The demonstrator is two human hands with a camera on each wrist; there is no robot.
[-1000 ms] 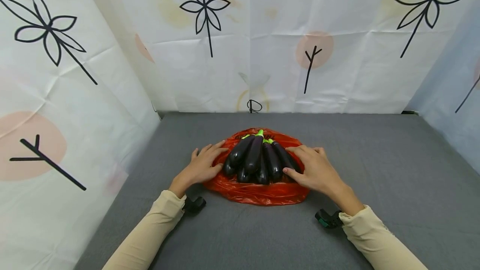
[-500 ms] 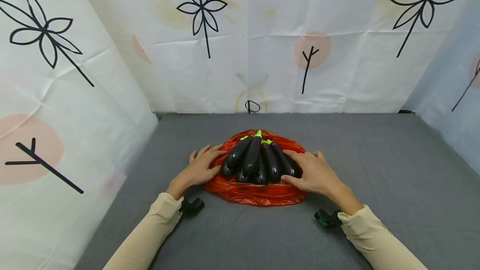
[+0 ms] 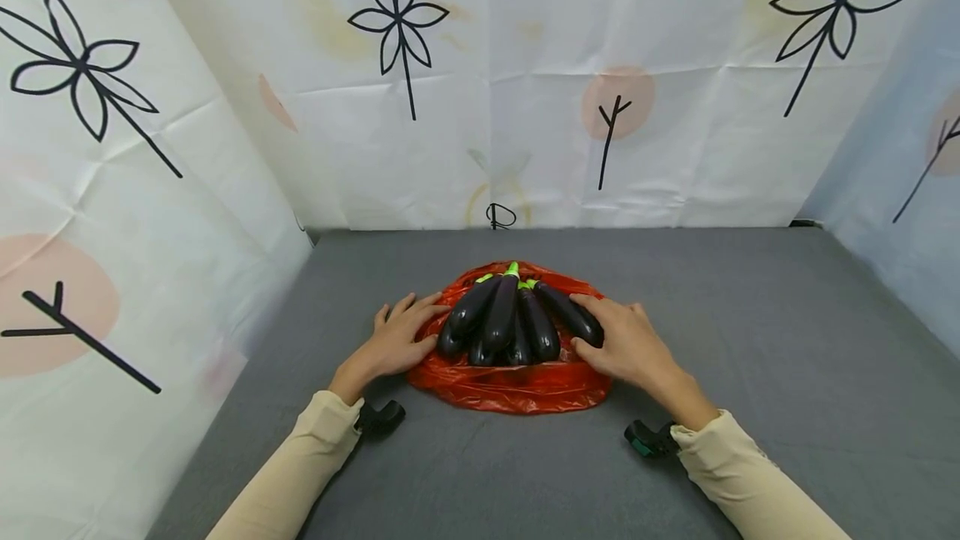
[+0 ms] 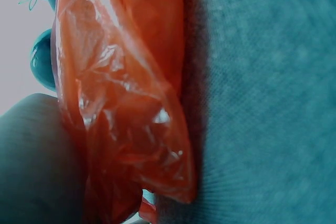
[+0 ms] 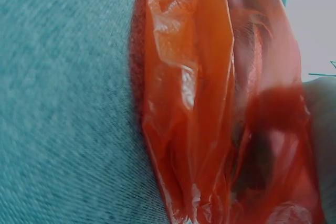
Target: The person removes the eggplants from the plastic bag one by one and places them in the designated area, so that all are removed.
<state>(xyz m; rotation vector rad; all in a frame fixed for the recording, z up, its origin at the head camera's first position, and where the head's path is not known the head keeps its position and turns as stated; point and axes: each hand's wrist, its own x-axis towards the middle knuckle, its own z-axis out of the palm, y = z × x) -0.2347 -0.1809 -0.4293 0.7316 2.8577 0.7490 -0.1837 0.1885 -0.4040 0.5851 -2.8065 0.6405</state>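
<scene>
Several dark purple eggplants with green stems lie fanned out on an opened red plastic bag in the head view. My right hand grips the lower end of the rightmost eggplant, thumb in front and fingers behind. At the pile's left side my left hand rests on the bag's edge with its fingers relaxed. Crinkled bag film fills much of the left wrist view, beside a rounded eggplant end. In the right wrist view the bag hides most of the grip.
A grey cloth-covered table lies under the bag. White sheets with line-drawn flowers form a back wall and side walls. A black wrist camera sits by each sleeve cuff.
The rightmost eggplant's lower end has swung out to the right, away from its neighbour, along with my right thumb. My left hand stays at the bag's edge. The head view shifts slightly.
</scene>
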